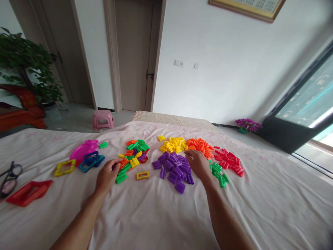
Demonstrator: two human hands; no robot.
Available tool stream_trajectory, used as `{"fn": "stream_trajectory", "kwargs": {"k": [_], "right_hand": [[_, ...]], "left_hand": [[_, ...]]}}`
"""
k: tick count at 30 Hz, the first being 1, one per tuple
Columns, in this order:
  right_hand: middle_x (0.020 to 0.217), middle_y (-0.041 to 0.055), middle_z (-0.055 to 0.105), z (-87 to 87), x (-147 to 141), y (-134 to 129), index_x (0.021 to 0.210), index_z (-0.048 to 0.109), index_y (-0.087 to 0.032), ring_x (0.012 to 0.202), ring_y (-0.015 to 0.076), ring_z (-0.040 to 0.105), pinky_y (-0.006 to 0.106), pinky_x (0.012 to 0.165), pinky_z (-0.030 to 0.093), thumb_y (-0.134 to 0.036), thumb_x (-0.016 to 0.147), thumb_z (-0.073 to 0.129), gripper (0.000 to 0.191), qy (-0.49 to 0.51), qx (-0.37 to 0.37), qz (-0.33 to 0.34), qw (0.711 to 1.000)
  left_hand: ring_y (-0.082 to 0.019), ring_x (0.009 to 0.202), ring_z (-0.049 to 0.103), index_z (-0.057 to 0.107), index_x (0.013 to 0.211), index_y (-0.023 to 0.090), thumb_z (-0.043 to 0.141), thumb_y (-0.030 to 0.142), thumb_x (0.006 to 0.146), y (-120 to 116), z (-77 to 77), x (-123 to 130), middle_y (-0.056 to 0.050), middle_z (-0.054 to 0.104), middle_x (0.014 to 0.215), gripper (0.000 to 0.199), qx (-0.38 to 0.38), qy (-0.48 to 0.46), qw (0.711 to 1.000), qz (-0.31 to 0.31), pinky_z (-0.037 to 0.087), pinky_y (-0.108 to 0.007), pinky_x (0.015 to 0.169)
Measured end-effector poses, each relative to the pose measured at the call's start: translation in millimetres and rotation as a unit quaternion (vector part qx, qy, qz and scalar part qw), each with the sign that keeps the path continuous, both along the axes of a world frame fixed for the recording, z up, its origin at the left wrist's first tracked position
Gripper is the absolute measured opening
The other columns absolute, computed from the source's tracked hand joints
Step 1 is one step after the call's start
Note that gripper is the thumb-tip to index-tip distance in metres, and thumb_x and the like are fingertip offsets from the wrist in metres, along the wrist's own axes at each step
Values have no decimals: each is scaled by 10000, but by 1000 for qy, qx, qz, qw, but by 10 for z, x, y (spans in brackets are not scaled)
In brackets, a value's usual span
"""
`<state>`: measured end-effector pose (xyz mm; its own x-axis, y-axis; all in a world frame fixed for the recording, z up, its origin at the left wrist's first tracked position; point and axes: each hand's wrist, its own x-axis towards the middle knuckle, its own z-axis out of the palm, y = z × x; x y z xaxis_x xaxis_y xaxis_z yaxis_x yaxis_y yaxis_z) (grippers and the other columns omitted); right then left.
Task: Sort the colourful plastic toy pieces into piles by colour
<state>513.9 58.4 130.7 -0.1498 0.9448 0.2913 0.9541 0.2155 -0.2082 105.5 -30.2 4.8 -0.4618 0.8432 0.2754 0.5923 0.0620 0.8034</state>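
My left hand [107, 176] is at the left edge of a mixed pile of plastic building blocks [134, 162] in green, orange, yellow and purple. Its fingers are curled together, and what they hold is too small to make out. My right hand [198, 164] reaches over the right side of the purple blocks [173, 166], fingers bent and close together, fingertips near the yellow blocks [173, 144] and orange blocks [201, 147]. Anything in its grip is hidden. Green blocks [220, 174] lie partly behind my right wrist, with red blocks [229, 161] farther right.
A yellow rectangular frame [143, 175] lies between the piles. Left on the cloth-covered surface [145, 218] are a pink plate-like piece [83, 152], blue frames [91, 161], a yellow frame [65, 168], a red frame [30, 192] and eyeglasses [10, 178]. A pink stool [103, 119] stands beyond.
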Motion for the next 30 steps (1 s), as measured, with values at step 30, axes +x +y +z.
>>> {"fn": "stream_trajectory", "kwargs": {"k": [30], "right_hand": [[1166, 119, 648, -624, -2131, -299, 1166, 578, -174, 1092, 259, 615, 363, 942, 475, -273, 894, 608, 291, -46, -65, 317, 945]], "left_hand": [[-208, 1034, 671, 720, 1015, 250, 499, 396, 845, 6, 14, 26, -27, 741, 1109, 316, 12, -2, 1000, 3, 506, -323, 940]]}}
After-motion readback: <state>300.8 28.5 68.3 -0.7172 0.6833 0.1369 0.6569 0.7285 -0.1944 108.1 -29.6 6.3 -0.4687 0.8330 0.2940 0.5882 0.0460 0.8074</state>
